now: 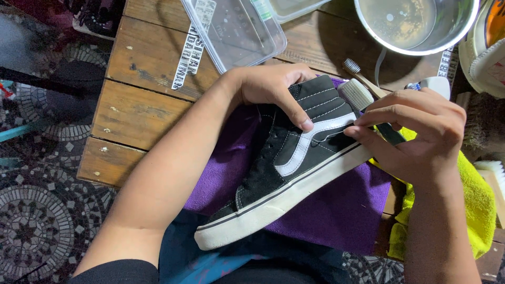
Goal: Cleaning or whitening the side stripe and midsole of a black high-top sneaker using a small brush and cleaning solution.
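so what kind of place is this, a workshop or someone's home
Probably a home or casual shoe-cleaning spot, not a fitted workshop: a rough wooden table on a mosaic tile floor, with a metal bowl of water and a black sneaker lying on a purple cloth.

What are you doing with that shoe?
A person is holding a black and white high-top sneaker on its side over a purple cloth on a wooden table. The left hand grips the sneaker's heel end. The right hand holds a brush with pale bristles against the sneaker's side. A metal bowl of cloudy water, a clear plastic tray and a yellow cloth sit close by.
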